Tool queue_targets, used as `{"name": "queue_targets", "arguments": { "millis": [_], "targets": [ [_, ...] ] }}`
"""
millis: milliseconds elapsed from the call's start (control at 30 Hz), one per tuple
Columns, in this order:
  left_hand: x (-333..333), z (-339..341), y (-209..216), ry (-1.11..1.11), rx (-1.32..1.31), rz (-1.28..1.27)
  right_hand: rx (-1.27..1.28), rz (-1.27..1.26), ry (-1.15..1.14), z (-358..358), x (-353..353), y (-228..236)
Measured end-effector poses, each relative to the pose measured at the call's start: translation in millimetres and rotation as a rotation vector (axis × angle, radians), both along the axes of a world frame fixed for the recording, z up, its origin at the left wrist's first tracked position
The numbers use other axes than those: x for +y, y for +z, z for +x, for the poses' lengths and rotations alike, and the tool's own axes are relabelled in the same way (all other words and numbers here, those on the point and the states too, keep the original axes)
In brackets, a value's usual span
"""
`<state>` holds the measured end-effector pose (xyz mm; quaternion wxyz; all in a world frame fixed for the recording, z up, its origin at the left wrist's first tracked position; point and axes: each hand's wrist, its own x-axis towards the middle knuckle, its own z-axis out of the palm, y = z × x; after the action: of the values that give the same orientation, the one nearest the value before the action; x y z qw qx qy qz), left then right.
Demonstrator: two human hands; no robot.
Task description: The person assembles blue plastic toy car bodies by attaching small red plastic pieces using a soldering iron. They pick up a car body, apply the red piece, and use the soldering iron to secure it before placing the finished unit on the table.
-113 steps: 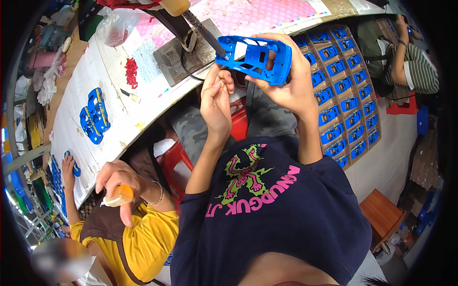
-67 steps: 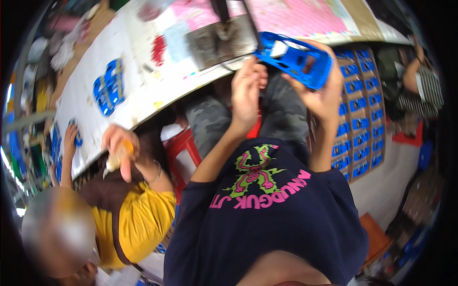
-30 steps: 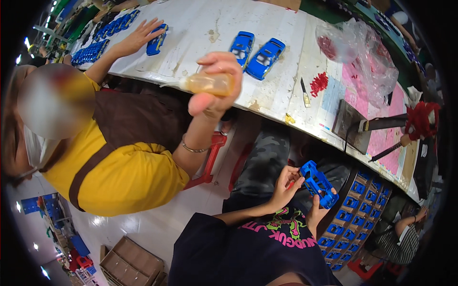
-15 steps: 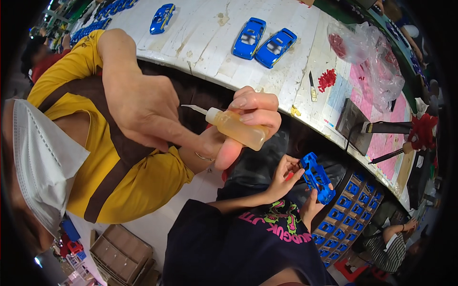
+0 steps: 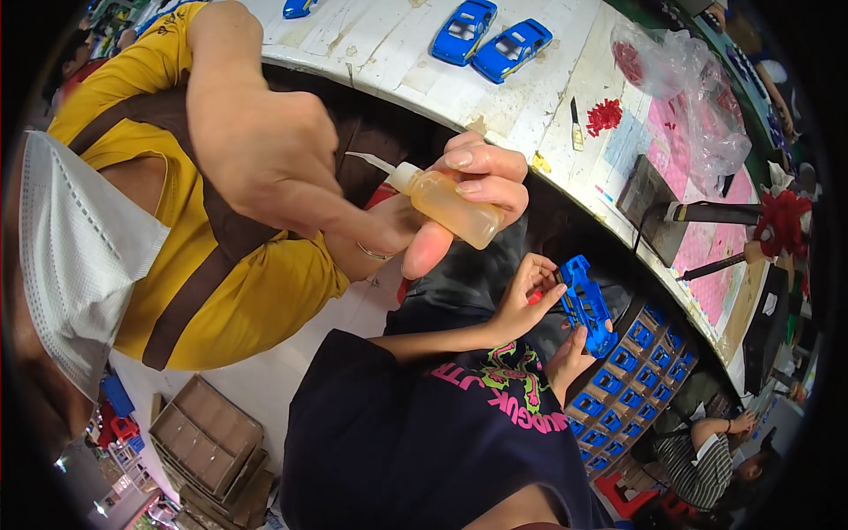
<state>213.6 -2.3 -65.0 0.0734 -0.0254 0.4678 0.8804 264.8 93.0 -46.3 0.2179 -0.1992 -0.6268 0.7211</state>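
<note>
A blue toy car body (image 5: 586, 305) is held over my lap, its hollow inside showing. From below, my right hand (image 5: 571, 360) is closed on its near end. The fingers of my left hand (image 5: 523, 297) are bent together at the car's left edge, with a small red piece (image 5: 535, 297) among them. To the left, a co-worker in a yellow and brown top grips a squeeze bottle (image 5: 458, 207) of yellowish liquid with a thin white nozzle. That person's other hand (image 5: 265, 159) points a finger toward the hand with the bottle.
On the white worktable (image 5: 380, 44) lie two blue car bodies (image 5: 511, 50), a knife (image 5: 576, 124), a pile of red pieces (image 5: 604, 116) and a plastic bag (image 5: 689, 97). A soldering iron (image 5: 711, 267) rests at right. Beside my lap stands a compartment tray of blue parts (image 5: 624, 358).
The view has shifted, so the table and its cars sit higher in the picture. Both my hands still hold the car body in much the same pose; the co-worker still points.
</note>
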Motion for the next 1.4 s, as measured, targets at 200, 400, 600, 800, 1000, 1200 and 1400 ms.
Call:
{"name": "queue_targets", "arguments": {
  "millis": [200, 400, 600, 800, 1000, 1200, 1400],
  "targets": [
    [1, 3, 1, 0.033, -0.021, 0.009, -0.015, -0.005, 0.025, 0, 5, -3],
    [0, 0, 5, -0.009, -0.017, -0.035, 0.01, -0.012, 0.016, 1, 7, -8],
    [4, 6, 9, 0.035, -0.097, 0.0, -0.001, -0.054, 0.021, 5, 8, -9],
    [10, 9, 4, 0.027, -0.026, -0.098, 0.005, -0.117, 0.054, 10, 16, -15],
    [11, -2, 30, 0.027, -0.015, -0.1, 0.077, 0.047, 0.134, 8, 16, 4],
    [4, 13, 35, -0.072, 0.031, 0.008, 0.359, 0.027, 0.103, 12, 7, 12],
    [2, 30, 39, -0.284, -0.088, 0.079, 0.386, 0.304, 0.099, 22, 5, 13]
  ]
}}
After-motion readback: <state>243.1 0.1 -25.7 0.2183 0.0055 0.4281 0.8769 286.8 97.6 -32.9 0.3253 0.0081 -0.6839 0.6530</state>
